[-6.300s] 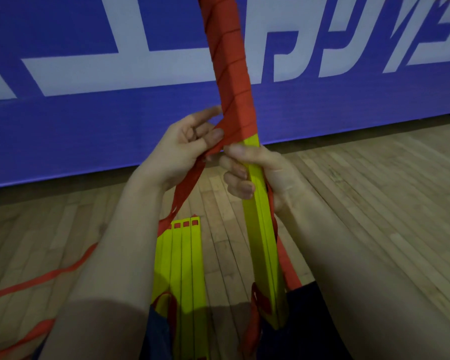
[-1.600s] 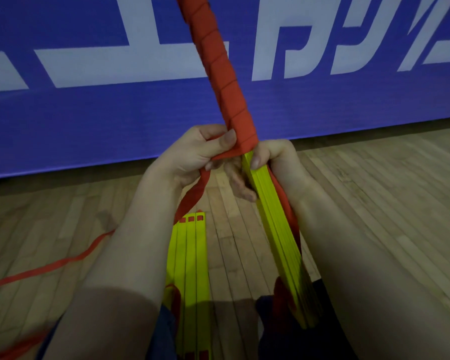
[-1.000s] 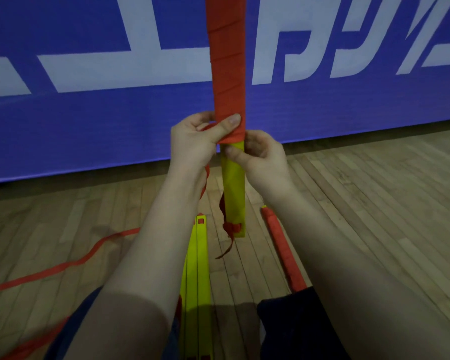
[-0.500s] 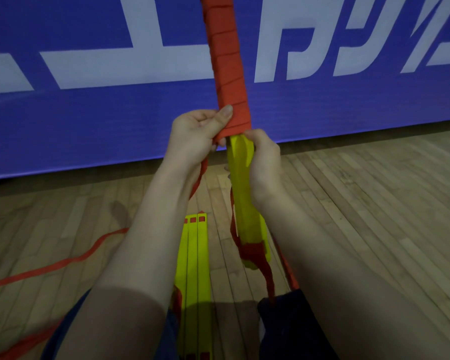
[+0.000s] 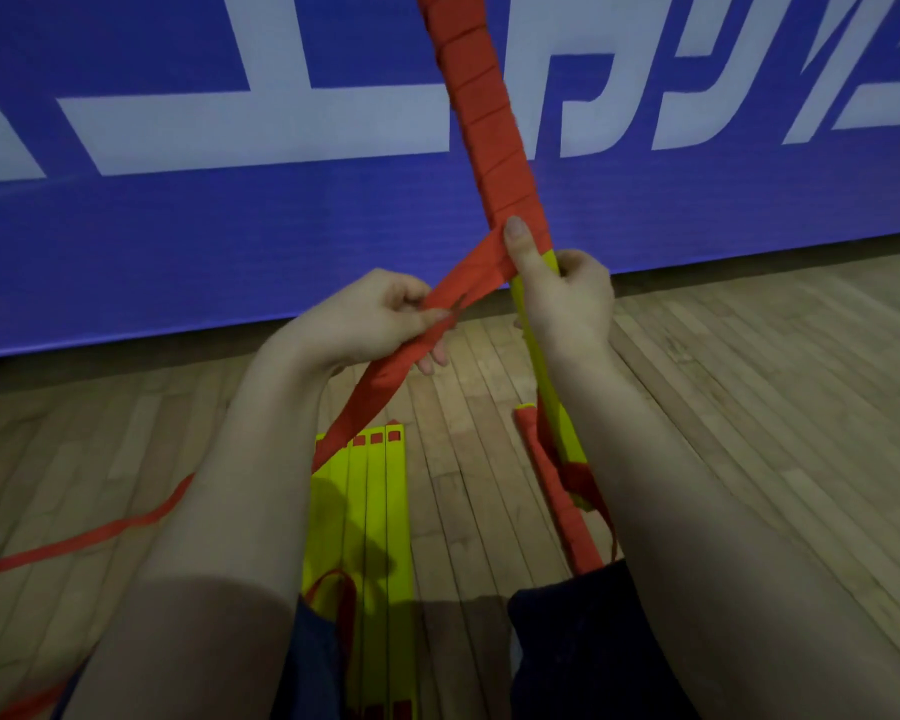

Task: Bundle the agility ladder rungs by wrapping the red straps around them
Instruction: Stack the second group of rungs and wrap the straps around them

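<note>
I hold a bundle of yellow ladder rungs (image 5: 537, 356) upright in front of me. Its upper part (image 5: 481, 106) is wound in red strap. My right hand (image 5: 565, 298) grips the bundle just below the wound part, thumb pressed on the last turn. My left hand (image 5: 370, 322) pinches the loose red strap (image 5: 385, 376), which runs taut from the bundle down to the left and trails over the floor (image 5: 89, 537). The bundle's lower end carries loose red strap loops (image 5: 578, 475).
A second set of flat yellow rungs (image 5: 375, 511) lies on the wooden floor (image 5: 749, 407) between my knees. A red-wrapped bundle (image 5: 552, 491) lies on the floor to its right. A blue banner (image 5: 178, 226) with white lettering stands close ahead.
My left hand has let go of the wrap's edge and pulled the strap out to the lower left. The bundle now tilts left at the top, and my right thumb holds the last turn.
</note>
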{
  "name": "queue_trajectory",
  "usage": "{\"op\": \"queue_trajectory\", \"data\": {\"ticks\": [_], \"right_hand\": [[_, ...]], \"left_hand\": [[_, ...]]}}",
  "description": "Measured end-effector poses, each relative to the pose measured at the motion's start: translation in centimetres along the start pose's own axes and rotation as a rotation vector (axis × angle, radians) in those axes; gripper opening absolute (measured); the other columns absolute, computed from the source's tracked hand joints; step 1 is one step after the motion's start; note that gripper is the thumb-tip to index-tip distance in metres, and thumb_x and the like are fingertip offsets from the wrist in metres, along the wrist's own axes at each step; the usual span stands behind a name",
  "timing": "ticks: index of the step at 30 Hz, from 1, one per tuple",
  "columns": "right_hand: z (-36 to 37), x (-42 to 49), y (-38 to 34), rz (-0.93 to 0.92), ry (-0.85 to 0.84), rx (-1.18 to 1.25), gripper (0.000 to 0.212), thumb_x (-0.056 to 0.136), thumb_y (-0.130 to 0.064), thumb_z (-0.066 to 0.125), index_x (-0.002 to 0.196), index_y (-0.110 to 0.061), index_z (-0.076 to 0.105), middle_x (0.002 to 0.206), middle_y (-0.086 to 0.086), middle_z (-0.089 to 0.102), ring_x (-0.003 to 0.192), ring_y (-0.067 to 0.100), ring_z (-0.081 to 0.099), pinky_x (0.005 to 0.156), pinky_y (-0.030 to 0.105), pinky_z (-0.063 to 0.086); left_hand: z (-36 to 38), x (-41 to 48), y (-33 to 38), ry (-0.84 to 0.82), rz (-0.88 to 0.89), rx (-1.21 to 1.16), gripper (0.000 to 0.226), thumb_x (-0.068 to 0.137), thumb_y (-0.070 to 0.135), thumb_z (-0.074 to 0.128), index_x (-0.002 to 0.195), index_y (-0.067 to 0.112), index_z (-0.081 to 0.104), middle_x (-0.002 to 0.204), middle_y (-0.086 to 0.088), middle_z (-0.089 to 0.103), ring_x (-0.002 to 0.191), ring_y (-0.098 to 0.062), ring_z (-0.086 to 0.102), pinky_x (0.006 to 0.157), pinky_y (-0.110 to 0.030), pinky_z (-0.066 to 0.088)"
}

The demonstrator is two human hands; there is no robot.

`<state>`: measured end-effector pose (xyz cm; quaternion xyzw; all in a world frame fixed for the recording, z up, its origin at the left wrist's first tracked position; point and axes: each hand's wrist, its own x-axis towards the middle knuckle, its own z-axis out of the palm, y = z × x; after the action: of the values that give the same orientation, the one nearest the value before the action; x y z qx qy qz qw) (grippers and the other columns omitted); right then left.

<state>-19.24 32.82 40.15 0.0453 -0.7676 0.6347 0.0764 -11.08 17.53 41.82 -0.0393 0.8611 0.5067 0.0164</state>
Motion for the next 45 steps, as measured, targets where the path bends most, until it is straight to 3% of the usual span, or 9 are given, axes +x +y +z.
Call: {"op": "queue_trajectory", "data": {"ticks": [8, 13, 16, 22, 28, 32, 36, 42, 45], "right_hand": [[-1.8, 1.7, 1.1, 0.030, 0.143, -0.074, 0.058, 0.068, -0.082, 0.054, 0.069, -0.024, 0.053, 0.079, 0.004, 0.068, 0.076, 0.026, 0.067, 0.077, 0.045, 0.056], [-1.8, 1.8, 1.4, 0.009, 0.169, -0.143, 0.060, 0.073, -0.082, 0.049, 0.073, -0.022, 0.053, 0.080, 0.004, 0.068, 0.076, 0.024, 0.066, 0.070, 0.036, 0.051], [-1.6, 1.6, 1.6, -0.010, 0.168, -0.150, 0.059, 0.071, -0.083, 0.049, 0.070, -0.024, 0.051, 0.081, 0.006, 0.069, 0.079, 0.026, 0.065, 0.075, 0.040, 0.052], [-2.2, 2.4, 2.1, 0.013, 0.237, -0.162, 0.063, 0.074, -0.082, 0.046, 0.077, -0.020, 0.054, 0.086, 0.007, 0.069, 0.082, 0.029, 0.066, 0.080, 0.043, 0.052], [-2.8, 2.5, 2.9, 0.039, 0.218, -0.212, 0.067, 0.076, -0.080, 0.047, 0.087, -0.015, 0.061, 0.089, 0.006, 0.068, 0.084, 0.027, 0.064, 0.082, 0.043, 0.051], [-2.9, 2.4, 2.7, 0.063, 0.236, -0.199, 0.068, 0.073, -0.083, 0.045, 0.084, -0.017, 0.059, 0.089, 0.006, 0.068, 0.085, 0.028, 0.064, 0.083, 0.046, 0.051], [-3.1, 2.7, 2.5, 0.083, 0.259, -0.123, 0.078, 0.062, -0.092, 0.039, 0.079, -0.018, 0.059, 0.084, 0.008, 0.070, 0.083, 0.030, 0.067, 0.083, 0.049, 0.053], [-2.7, 1.9, 1.4, 0.039, 0.130, -0.142, 0.060, 0.073, -0.081, 0.050, 0.068, -0.021, 0.051, 0.077, 0.005, 0.067, 0.075, 0.025, 0.065, 0.076, 0.042, 0.053], [-1.8, 1.1, 1.0, -0.017, 0.054, -0.140, 0.060, 0.074, -0.078, 0.054, 0.064, -0.019, 0.051, 0.070, 0.004, 0.066, 0.070, 0.024, 0.066, 0.072, 0.039, 0.054]], "left_hand": [[-0.9, 0.5, -6.8, -0.275, -0.393, 0.503, 0.023, 0.093, 0.000, 0.050, 0.094, 0.015, 0.067, 0.089, -0.004, 0.068, 0.072, -0.010, 0.061, 0.065, -0.019, 0.051], [-3.4, -0.3, -7.6, 0.809, -0.473, 0.471, 0.034, 0.093, 0.006, 0.049, 0.125, 0.013, 0.057, 0.131, -0.017, 0.049, 0.123, -0.036, 0.045, 0.097, -0.042, 0.040], [-4.8, 0.0, -8.2, 1.050, -0.485, 0.168, 0.030, 0.093, 0.025, 0.056, 0.120, 0.011, 0.058, 0.131, -0.018, 0.047, 0.124, -0.038, 0.042, 0.100, -0.043, 0.037], [-3.2, 0.6, -8.9, 0.656, -0.414, -0.757, 0.015, 0.097, 0.009, 0.052, 0.085, 0.009, 0.062, 0.051, 0.004, 0.065, 0.043, -0.005, 0.051, 0.038, -0.012, 0.039], [-3.5, 0.0, -5.6, 0.437, -0.102, -1.327, 0.028, 0.103, 0.016, 0.032, 0.095, 0.005, 0.057, 0.065, -0.007, 0.071, 0.060, -0.014, 0.070, 0.047, -0.021, 0.054], [-3.3, -1.0, -4.5, 0.116, -0.405, -0.502, 0.062, 0.098, 0.051, 0.030, 0.085, 0.000, 0.063, 0.045, -0.012, 0.053, 0.032, -0.016, 0.046, 0.036, -0.017, 0.040], [-2.2, -1.4, -6.0, -0.314, -0.636, 0.191, 0.046, 0.083, 0.048, 0.067, 0.118, 0.019, 0.058, 0.110, -0.007, 0.065, 0.083, -0.015, 0.066, 0.053, -0.021, 0.051], [-0.5, 2.0, -6.4, 0.409, -0.342, 0.129, 0.017, 0.083, 0.012, 0.065, 0.097, 0.022, 0.061, 0.110, -0.004, 0.063, 0.096, -0.021, 0.062, 0.067, -0.024, 0.043], [0.9, 2.2, -4.2, 0.467, -0.067, -0.268, 0.010, 0.096, 0.026, 0.053, 0.095, 0.027, 0.063, 0.108, 0.005, 0.066, 0.109, -0.014, 0.060, 0.079, -0.023, 0.044]]}}
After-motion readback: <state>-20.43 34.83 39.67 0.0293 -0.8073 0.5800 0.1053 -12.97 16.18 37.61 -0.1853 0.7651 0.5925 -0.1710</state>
